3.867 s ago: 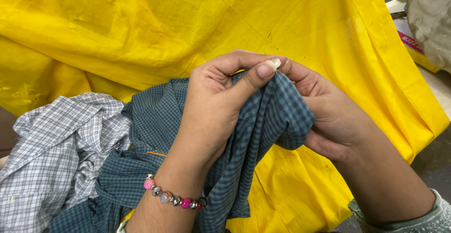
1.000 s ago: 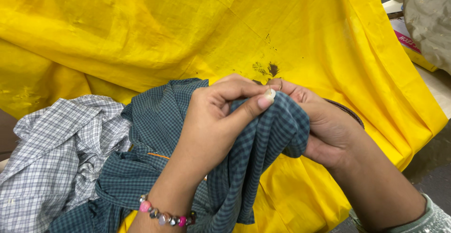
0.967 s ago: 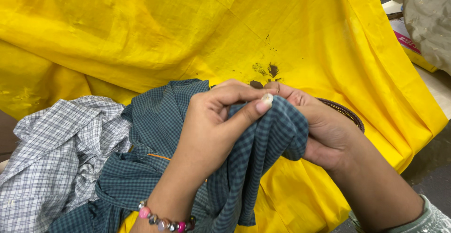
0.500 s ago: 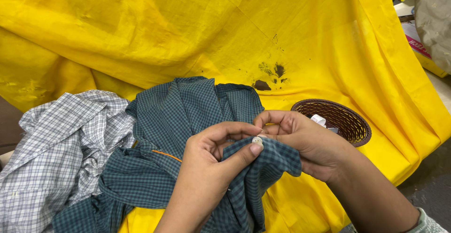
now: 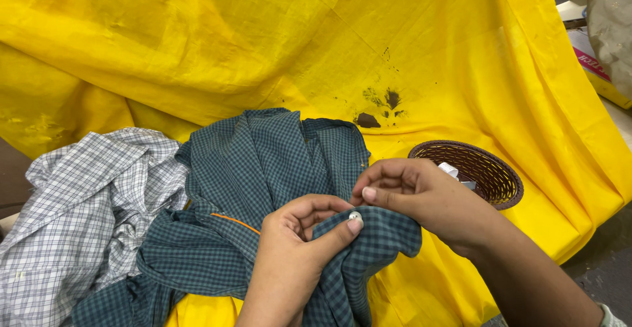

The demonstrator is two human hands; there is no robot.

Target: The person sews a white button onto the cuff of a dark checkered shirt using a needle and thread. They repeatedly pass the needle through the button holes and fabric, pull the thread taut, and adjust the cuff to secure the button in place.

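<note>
Keep your left hand point(image 5: 296, 251) pinched on the white button point(image 5: 355, 216) against the green checked shirt point(image 5: 263, 169) at six o'clock, fabric taut, while your right hand point(image 5: 408, 192), fingertips together, draws straight toward the basket point(image 5: 503, 172) at three o'clock.

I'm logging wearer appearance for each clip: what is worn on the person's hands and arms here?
Both hands are bare, with no gloves or rings showing. The left hand and forearm carry nothing in view. The right hand leads to a bare forearm, with a pale grey-green patterned sleeve cuff just showing at the picture's corner.
</note>
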